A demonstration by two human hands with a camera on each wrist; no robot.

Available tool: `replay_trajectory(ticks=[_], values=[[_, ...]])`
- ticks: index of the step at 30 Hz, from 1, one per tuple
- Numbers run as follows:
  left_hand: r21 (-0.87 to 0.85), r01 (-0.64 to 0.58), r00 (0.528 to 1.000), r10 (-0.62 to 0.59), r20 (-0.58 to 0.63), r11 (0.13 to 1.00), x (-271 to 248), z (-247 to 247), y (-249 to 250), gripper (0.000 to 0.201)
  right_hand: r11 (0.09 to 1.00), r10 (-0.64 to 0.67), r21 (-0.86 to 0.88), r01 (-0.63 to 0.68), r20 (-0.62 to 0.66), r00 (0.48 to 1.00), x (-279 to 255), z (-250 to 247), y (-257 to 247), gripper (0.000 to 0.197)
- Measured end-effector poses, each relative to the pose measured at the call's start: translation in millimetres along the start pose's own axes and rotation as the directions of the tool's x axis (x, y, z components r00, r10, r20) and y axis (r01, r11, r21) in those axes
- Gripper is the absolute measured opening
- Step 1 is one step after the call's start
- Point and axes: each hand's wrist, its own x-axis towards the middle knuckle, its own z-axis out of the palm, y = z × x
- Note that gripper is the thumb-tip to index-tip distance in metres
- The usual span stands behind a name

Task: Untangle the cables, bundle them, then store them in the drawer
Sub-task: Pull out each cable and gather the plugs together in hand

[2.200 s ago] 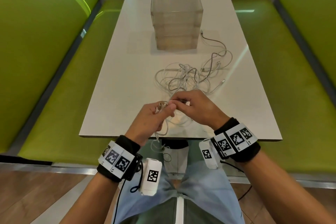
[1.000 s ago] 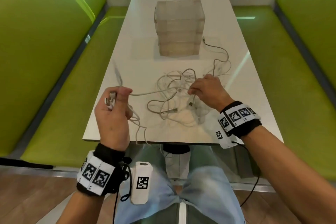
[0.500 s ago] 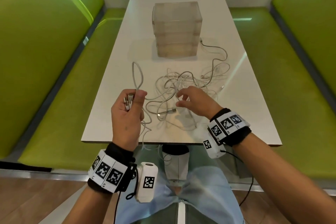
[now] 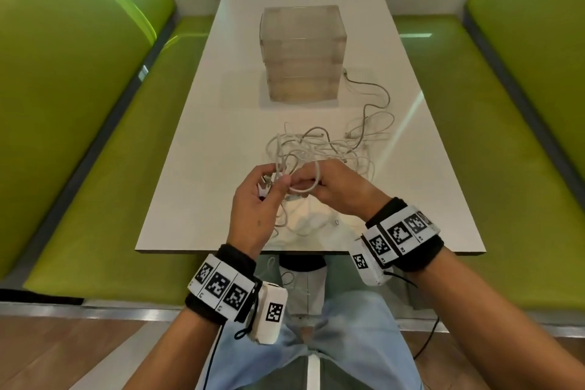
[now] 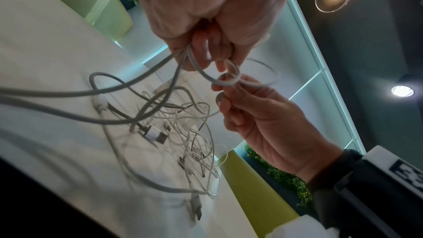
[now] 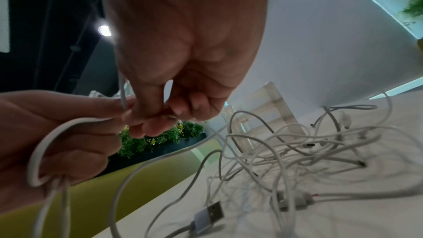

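Observation:
A tangle of white cables (image 4: 326, 149) lies on the white table (image 4: 202, 187) in front of a clear drawer unit (image 4: 302, 54). Both hands meet above the table's near part. My left hand (image 4: 276, 183) grips cable strands and plug ends in curled fingers. My right hand (image 4: 313, 182) pinches a loop of the same white cable (image 4: 304, 189) right beside it. The left wrist view shows the loop (image 5: 226, 80) between both hands, with the tangle (image 5: 183, 133) below. In the right wrist view the cable curves round the left hand (image 6: 68, 133), and the right fingers (image 6: 155, 115) pinch it.
Green padded benches (image 4: 79, 136) run along both sides of the table. One grey cable (image 4: 367, 89) trails from beside the drawer unit into the tangle. A USB plug (image 6: 209, 213) lies loose on the tabletop near the front edge.
The hands were apart, the left holding the cable ends out to the left. Now the left has moved back to the middle and the right has met it, forming a loop.

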Motion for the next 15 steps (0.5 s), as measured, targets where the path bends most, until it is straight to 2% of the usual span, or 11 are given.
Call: replay_trajectory(ticks=[3, 6, 8, 11, 15], values=[[-0.05, -0.001, 0.999, -0.001, -0.032, 0.999, -1.2, -2.4, 8.6, 0.007, 0.997, -0.034, -0.076, 0.035, 0.021, 0.999, 3.5, 2.2, -2.1, 0.008], [-0.102, -0.078, 0.994, 0.07, -0.08, 0.992, -7.3, -9.6, 23.9, 0.01, 0.983, 0.075, -0.172, -0.068, 0.036, 0.997, 10.0, -1.0, 16.6, 0.009], [-0.132, -0.126, 0.989, 0.115, -0.089, 0.983, -13.7, -14.9, 31.4, 0.012, 0.971, 0.145, -0.188, -0.145, -0.014, 0.989, 13.0, -4.4, 30.8, 0.005], [-0.184, -0.178, 0.981, 0.161, -0.105, 0.967, -21.6, -22.1, 40.0, 0.017, 0.952, 0.2, -0.212, -0.222, -0.123, 0.972, 19.9, -9.2, 41.2, 0.009], [-0.309, -0.233, 0.972, 0.213, -0.097, 0.922, -33.1, -30.0, 51.9, 0.011, 0.929, 0.293, -0.173, -0.327, -0.195, 0.936, 23.5, -21.1, 55.0, 0.011]])
